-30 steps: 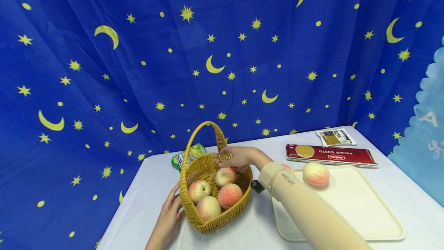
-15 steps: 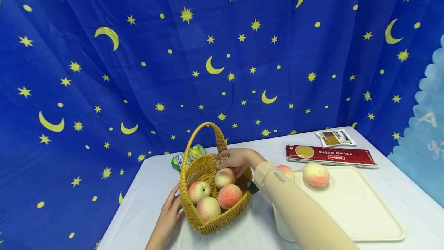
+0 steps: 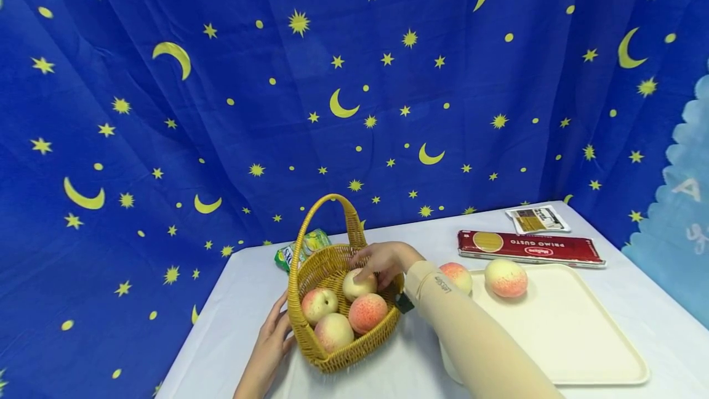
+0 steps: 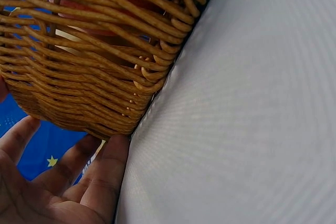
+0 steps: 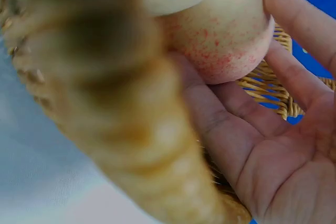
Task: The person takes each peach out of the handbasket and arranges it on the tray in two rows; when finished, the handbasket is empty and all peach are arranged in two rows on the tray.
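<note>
A yellow wicker basket [image 3: 349, 359] with a tall handle stands on the table and holds several peaches. My right hand [image 3: 386, 261] reaches in over its right rim, fingers around the rearmost peach [image 3: 354, 289]. In the right wrist view, fingers and thumb lie about that speckled peach [image 5: 226, 45], and the blurred rim covers part of the scene. A redder peach [image 3: 368, 313] lies in front of it. Against the basket's left side, my left hand [image 3: 269, 338] rests with extended fingers; the left wrist view shows its fingertips touching the wicker [image 4: 100, 90] near the bottom.
To the right, a cream tray [image 3: 576, 337] carries a peach [image 3: 506, 278], with another peach [image 3: 457, 278] near its back-left corner. Behind it lie a red spaghetti pack [image 3: 532, 248] and a small sachet [image 3: 537, 219]. A green packet [image 3: 285, 256] sits behind the basket.
My right hand has come lower and forward onto the rear peach, which has turned slightly. The left hand and basket have stayed in place.
</note>
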Action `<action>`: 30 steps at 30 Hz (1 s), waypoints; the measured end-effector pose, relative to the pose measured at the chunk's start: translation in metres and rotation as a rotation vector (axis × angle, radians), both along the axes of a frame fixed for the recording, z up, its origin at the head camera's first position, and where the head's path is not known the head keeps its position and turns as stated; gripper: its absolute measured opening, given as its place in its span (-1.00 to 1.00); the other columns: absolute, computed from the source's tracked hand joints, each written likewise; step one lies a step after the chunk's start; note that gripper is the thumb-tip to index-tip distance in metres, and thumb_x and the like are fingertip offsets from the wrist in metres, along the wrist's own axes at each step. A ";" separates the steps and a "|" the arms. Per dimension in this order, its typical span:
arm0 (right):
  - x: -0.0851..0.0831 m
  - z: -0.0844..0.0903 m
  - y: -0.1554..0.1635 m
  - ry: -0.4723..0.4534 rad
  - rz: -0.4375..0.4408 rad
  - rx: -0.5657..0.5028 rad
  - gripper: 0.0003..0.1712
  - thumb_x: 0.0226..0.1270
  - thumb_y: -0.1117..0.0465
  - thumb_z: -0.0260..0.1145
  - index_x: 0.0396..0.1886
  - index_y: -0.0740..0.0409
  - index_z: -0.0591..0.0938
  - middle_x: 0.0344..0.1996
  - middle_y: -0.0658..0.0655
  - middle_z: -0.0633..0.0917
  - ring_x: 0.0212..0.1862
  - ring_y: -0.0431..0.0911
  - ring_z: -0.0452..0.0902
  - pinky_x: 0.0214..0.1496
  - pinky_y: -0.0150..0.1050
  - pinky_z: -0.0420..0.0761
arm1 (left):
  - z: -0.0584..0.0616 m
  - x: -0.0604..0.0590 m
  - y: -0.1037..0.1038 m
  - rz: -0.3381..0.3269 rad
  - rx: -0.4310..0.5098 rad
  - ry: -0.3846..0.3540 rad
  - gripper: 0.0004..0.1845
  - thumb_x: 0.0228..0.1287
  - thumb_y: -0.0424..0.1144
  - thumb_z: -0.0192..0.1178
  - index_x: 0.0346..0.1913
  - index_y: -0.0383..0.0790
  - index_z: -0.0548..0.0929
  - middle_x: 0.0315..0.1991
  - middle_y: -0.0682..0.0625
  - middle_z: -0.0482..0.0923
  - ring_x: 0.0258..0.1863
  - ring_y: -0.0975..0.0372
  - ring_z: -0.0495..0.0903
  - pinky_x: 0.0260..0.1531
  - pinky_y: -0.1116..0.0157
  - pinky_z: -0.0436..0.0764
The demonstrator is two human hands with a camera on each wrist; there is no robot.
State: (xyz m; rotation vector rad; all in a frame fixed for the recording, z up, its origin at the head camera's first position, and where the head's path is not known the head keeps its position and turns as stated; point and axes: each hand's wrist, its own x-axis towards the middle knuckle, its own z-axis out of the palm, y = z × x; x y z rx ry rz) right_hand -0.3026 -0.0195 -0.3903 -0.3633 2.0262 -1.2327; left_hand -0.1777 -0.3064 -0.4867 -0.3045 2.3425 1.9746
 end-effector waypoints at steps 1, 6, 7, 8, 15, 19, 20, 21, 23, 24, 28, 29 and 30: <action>0.000 0.000 0.000 0.007 -0.002 0.006 -0.38 0.46 0.28 0.46 0.48 0.18 0.55 0.29 0.28 0.60 0.19 0.18 0.69 0.27 0.14 0.77 | 0.000 0.000 0.000 0.000 -0.001 -0.002 -0.19 0.65 0.27 0.03 0.76 0.12 0.05 0.61 -0.29 0.32 0.58 -0.17 0.36 0.50 -0.18 0.51; 0.000 -0.001 -0.001 0.035 0.006 0.028 -0.54 0.46 0.27 0.47 0.30 0.18 0.64 0.15 0.21 0.66 0.11 0.13 0.72 0.21 0.10 0.80 | -0.002 0.002 0.000 -0.003 -0.003 0.007 -0.21 0.66 0.24 0.03 0.76 0.12 0.06 0.58 -0.28 0.36 0.55 -0.13 0.40 0.47 -0.12 0.57; -0.001 -0.001 -0.001 0.043 0.012 0.033 -0.54 0.46 0.27 0.47 0.30 0.18 0.65 0.15 0.20 0.66 0.10 0.12 0.72 0.20 0.09 0.81 | -0.002 0.002 0.000 -0.004 -0.003 0.009 -0.21 0.66 0.23 0.03 0.76 0.11 0.07 0.57 -0.28 0.37 0.54 -0.12 0.41 0.47 -0.11 0.57; -0.001 -0.001 0.000 0.050 0.017 0.036 -0.55 0.45 0.27 0.48 0.29 0.17 0.66 0.15 0.20 0.66 0.10 0.12 0.73 0.19 0.09 0.81 | -0.002 0.002 0.001 -0.005 -0.001 0.012 -0.22 0.67 0.22 0.03 0.76 0.11 0.07 0.57 -0.27 0.38 0.54 -0.11 0.42 0.47 -0.10 0.58; -0.006 0.002 0.001 0.111 0.056 0.069 -0.58 0.44 0.26 0.50 0.25 0.10 0.70 0.13 0.16 0.67 0.04 0.05 0.74 0.08 0.01 0.86 | -0.001 0.000 0.002 0.007 -0.004 -0.006 -0.22 0.66 0.23 0.03 0.76 0.10 0.08 0.59 -0.29 0.34 0.55 -0.15 0.40 0.48 -0.14 0.56; -0.007 0.005 0.002 0.150 0.081 0.071 -0.57 0.44 0.24 0.51 0.26 0.08 0.71 0.11 0.17 0.70 -0.02 -0.01 0.73 0.04 -0.02 0.86 | -0.001 0.000 0.001 0.004 -0.016 0.009 -0.24 0.69 0.21 -0.01 0.76 0.07 0.07 0.59 -0.30 0.35 0.55 -0.17 0.39 0.49 -0.19 0.52; -0.008 0.006 0.003 0.159 0.090 0.071 -0.56 0.44 0.23 0.51 0.27 0.08 0.71 0.11 0.16 0.70 -0.03 -0.02 0.73 0.04 -0.03 0.86 | -0.001 0.000 0.001 0.001 -0.018 0.015 -0.24 0.70 0.20 -0.02 0.76 0.07 0.06 0.59 -0.29 0.35 0.55 -0.16 0.40 0.50 -0.19 0.52; -0.008 0.006 0.004 0.168 0.098 0.073 -0.55 0.44 0.22 0.51 0.29 0.07 0.71 0.11 0.15 0.70 -0.04 -0.03 0.73 0.04 -0.03 0.86 | -0.001 0.000 0.001 -0.003 -0.020 0.021 -0.25 0.71 0.20 -0.03 0.76 0.06 0.06 0.58 -0.29 0.35 0.55 -0.15 0.40 0.49 -0.19 0.52; -0.008 0.008 0.006 0.182 0.102 0.070 -0.54 0.44 0.22 0.51 0.30 0.07 0.71 0.10 0.15 0.69 -0.06 -0.04 0.73 0.03 -0.02 0.86 | -0.001 0.001 0.000 -0.011 -0.018 0.030 -0.25 0.72 0.19 -0.04 0.76 0.05 0.05 0.58 -0.30 0.35 0.54 -0.14 0.41 0.49 -0.17 0.53; -0.008 0.009 0.007 0.191 0.103 0.071 -0.54 0.44 0.22 0.51 0.30 0.06 0.71 0.09 0.15 0.69 -0.07 -0.04 0.73 0.02 -0.03 0.86 | -0.002 0.001 0.000 -0.011 -0.016 0.031 -0.25 0.72 0.18 -0.04 0.76 0.06 0.04 0.58 -0.30 0.35 0.53 -0.12 0.41 0.48 -0.16 0.55; -0.007 0.013 0.010 0.220 0.098 0.055 -0.55 0.45 0.22 0.50 0.30 0.07 0.70 0.01 0.18 0.70 -0.10 -0.03 0.74 0.01 -0.02 0.87 | -0.002 0.001 0.001 -0.011 -0.013 0.035 -0.26 0.72 0.16 -0.04 0.77 0.06 0.04 0.58 -0.31 0.35 0.53 -0.12 0.42 0.45 -0.10 0.59; -0.008 0.014 0.011 0.225 0.099 0.051 -0.54 0.46 0.22 0.49 0.31 0.08 0.69 -0.01 0.18 0.70 -0.11 -0.04 0.74 0.02 -0.01 0.86 | -0.002 0.001 0.001 -0.011 -0.016 0.035 -0.26 0.73 0.16 -0.05 0.77 0.06 0.04 0.58 -0.31 0.35 0.54 -0.14 0.41 0.44 -0.10 0.60; -0.008 0.014 0.011 0.230 0.103 0.048 -0.54 0.47 0.22 0.49 0.32 0.08 0.69 -0.02 0.18 0.71 -0.11 -0.05 0.73 0.02 -0.01 0.87 | -0.002 0.001 0.001 -0.008 -0.017 0.032 -0.26 0.72 0.17 -0.04 0.77 0.06 0.04 0.58 -0.31 0.35 0.54 -0.14 0.41 0.44 -0.09 0.61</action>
